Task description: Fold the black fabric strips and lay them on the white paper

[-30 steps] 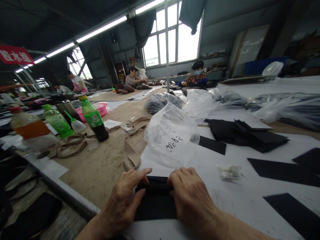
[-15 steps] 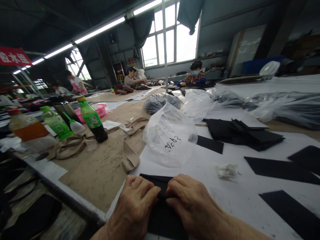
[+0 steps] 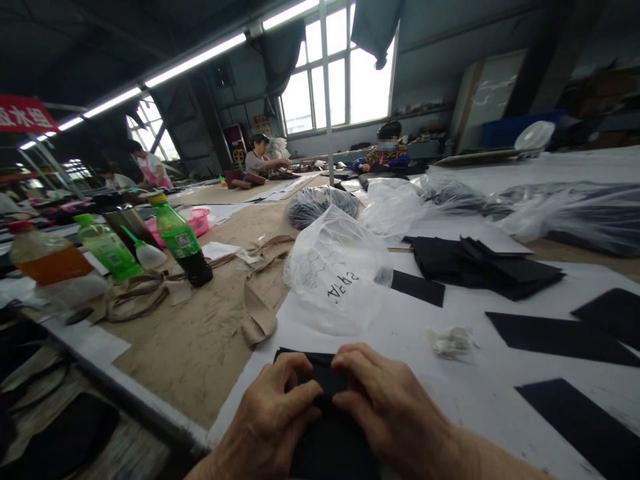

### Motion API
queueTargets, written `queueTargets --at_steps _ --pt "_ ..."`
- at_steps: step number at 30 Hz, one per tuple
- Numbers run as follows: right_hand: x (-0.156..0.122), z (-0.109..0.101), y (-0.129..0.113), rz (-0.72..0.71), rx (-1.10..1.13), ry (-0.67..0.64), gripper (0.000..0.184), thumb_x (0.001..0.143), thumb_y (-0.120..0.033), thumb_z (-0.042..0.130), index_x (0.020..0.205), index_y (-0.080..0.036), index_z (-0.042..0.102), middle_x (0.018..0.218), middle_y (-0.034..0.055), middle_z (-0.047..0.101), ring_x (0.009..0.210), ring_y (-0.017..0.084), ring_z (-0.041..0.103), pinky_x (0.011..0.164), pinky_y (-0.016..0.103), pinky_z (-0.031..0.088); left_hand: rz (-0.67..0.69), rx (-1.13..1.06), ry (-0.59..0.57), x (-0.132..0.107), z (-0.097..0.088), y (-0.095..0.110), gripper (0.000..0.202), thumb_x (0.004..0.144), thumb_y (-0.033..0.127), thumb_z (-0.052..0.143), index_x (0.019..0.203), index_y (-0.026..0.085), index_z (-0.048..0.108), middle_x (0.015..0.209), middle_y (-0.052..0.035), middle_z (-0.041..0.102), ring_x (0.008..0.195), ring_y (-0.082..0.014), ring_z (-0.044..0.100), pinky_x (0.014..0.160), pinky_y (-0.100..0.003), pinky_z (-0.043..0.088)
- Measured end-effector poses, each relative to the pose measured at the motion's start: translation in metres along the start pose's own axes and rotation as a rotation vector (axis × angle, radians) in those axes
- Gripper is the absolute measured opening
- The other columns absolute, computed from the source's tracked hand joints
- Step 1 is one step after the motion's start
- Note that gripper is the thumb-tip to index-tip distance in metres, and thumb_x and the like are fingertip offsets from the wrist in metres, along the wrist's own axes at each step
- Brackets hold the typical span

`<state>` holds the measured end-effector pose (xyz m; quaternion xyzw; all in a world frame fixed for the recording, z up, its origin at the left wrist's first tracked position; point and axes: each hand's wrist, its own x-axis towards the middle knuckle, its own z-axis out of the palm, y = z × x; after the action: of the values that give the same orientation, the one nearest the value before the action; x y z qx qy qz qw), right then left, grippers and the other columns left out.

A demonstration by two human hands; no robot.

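A black fabric piece point(image 3: 325, 380) lies on white paper point(image 3: 450, 393) at the near table edge. My left hand point(image 3: 273, 420) curls over its left side, fingers bent and pressing on the cloth. My right hand point(image 3: 385, 400) is bent over its right side, fingertips meeting the left hand's on the fabric. Most of the piece is hidden under both hands. Just beyond stands a clear plastic bag point(image 3: 337, 270) with black writing.
Black fabric strips point(image 3: 565, 337) and a stack of black pieces point(image 3: 480, 267) lie to the right, with a crumpled white wad point(image 3: 450, 341). Green bottles point(image 3: 180, 237), an orange bottle point(image 3: 43, 260) and tan straps point(image 3: 135, 293) stand left. Other people work at far tables.
My two hands have drawn together over the black piece, from its outer edges to its middle, and the fingers have curled more tightly onto it.
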<state>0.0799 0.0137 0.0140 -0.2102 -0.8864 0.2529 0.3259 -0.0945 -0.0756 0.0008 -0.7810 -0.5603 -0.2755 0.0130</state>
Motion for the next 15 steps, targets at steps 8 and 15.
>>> queueTargets --at_steps 8,15 --pt "0.032 -0.010 0.005 0.250 -0.350 -0.125 0.025 0.077 -0.014 0.059 0.094 -0.029 0.067 0.087 0.0002 0.066 0.080 0.016 0.061 0.070 0.026 0.045 0.162 0.084 0.136 -0.003 -0.008 0.000 0.022 0.077 0.008 0.051 0.094 0.021 0.057 0.074 -0.0032 0.052 0.067 -0.0138 0.047 0.060 -0.028 0.041" --pt "0.037 0.004 0.005 0.223 -0.436 -0.226 0.015 0.073 -0.011 0.061 0.082 -0.021 0.068 0.082 0.0043 0.065 0.083 0.021 0.058 0.065 0.028 0.042 0.127 0.074 0.221 -0.012 -0.013 0.006 0.023 0.077 0.007 0.051 0.095 0.022 0.056 0.085 -0.0058 0.053 0.079 -0.0171 0.050 0.069 -0.034 0.045"
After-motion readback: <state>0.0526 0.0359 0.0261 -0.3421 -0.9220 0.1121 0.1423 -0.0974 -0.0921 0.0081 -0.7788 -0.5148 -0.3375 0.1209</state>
